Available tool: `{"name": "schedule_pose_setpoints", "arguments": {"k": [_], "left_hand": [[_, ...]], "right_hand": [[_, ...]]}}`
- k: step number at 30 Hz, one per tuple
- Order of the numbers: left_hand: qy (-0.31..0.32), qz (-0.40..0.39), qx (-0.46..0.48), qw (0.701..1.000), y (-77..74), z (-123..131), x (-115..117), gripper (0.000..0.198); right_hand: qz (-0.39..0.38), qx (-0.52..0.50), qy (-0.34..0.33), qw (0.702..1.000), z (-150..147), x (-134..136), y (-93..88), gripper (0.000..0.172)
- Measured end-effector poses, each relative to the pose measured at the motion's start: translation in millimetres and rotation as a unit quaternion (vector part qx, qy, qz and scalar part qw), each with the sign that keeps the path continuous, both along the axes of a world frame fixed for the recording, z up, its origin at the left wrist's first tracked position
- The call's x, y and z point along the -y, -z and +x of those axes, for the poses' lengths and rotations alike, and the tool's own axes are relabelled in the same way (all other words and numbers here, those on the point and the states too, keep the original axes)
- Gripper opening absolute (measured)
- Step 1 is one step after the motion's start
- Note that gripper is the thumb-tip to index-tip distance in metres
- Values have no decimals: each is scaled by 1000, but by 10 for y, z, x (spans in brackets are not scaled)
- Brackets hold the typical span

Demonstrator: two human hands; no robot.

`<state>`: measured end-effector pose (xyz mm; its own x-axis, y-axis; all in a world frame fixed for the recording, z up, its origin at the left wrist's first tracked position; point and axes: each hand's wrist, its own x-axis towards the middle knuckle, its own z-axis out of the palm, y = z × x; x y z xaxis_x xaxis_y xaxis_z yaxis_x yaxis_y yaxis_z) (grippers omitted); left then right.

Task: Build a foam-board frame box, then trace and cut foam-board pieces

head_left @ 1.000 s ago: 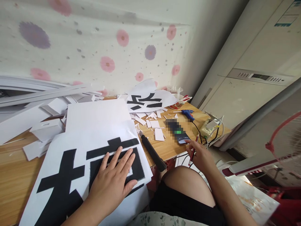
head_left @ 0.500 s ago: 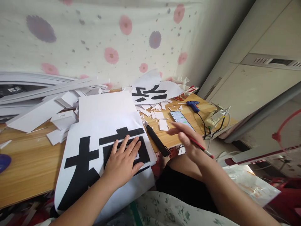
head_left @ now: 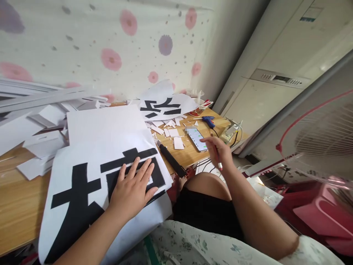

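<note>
Desk (head_left: 190, 156) at mid-frame: phone (head_left: 196, 138), long axis upper-left to lower-right, lies just upper-left of right hand (head_left: 220, 154) gripping red tool (head_left: 220, 165); left hand (head_left: 132, 191), flat open on sheet (head_left: 82, 154), farther.

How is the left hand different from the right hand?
The left hand lies flat with fingers spread; the right hand is curled. The left hand holds nothing and presses the big sheet; the right hand grips a thin red tool and points a finger at the phone. Both are bare.
</note>
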<state>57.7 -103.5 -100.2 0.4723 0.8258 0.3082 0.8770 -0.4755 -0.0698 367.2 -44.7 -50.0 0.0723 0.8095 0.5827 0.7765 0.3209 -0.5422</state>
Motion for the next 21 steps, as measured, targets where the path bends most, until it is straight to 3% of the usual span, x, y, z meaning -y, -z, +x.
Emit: {"name": "schedule_pose_setpoints", "arguments": {"k": [3,5,21], "left_hand": [[3,12,-10,1000,27,-15,-3,60],[8,19,-12,1000,44,-23,-10,60],[30,62,-13,998,75,-30,-32,61]], "right_hand": [[-34,84,8,996,510,-76,99,23],[-50,110,1,993,658,-111,175,17],[-106,276,-9,955,684,-269,286,21]]}}
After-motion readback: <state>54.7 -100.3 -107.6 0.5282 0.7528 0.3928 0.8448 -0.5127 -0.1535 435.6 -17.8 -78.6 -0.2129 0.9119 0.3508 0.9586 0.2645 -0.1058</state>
